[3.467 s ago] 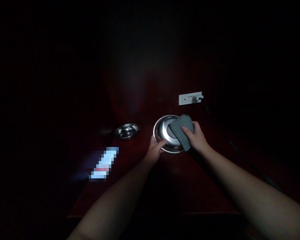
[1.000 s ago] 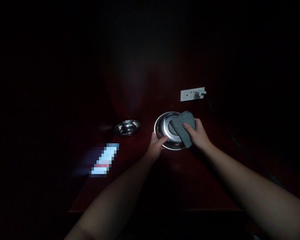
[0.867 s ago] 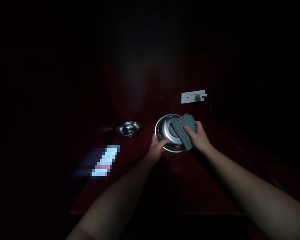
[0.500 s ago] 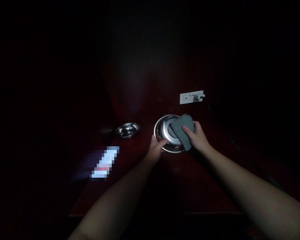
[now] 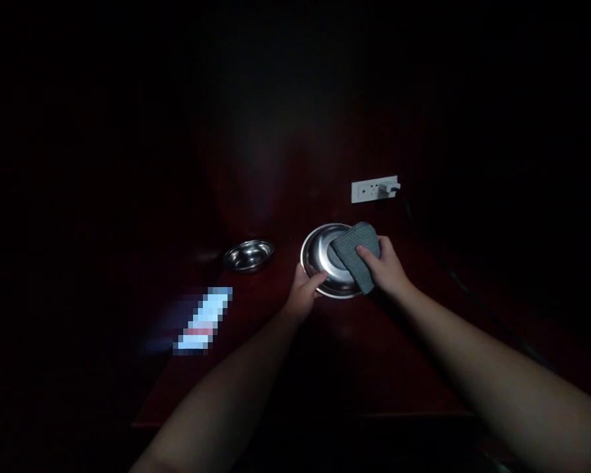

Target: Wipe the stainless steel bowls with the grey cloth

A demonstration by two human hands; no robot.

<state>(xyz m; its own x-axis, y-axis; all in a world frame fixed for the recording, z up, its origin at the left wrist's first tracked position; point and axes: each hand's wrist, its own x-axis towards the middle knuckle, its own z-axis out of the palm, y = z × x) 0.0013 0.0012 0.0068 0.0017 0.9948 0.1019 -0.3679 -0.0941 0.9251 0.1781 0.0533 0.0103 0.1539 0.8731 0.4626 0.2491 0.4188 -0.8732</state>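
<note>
A round steel bowl [image 5: 320, 253] is tilted up towards me over a dark red table [image 5: 384, 368]. My left hand [image 5: 303, 293] grips its lower left rim, thumb inside. My right hand [image 5: 387, 266] holds a folded grey cloth [image 5: 355, 251] pressed against the inside and right rim of the bowl. The cloth hides the bowl's right part.
A second, smaller steel bowl [image 5: 249, 255] rests on the table to the left. A white power strip [image 5: 373, 189] with a plug and dark cable lies behind. A bright pixelated rectangle [image 5: 203, 320] lies at the table's left edge. The surroundings are dark.
The bowl, cloth and both hands stay almost in place, shifting only slightly as the view moves. The cloth remains pressed on the bowl's inside.
</note>
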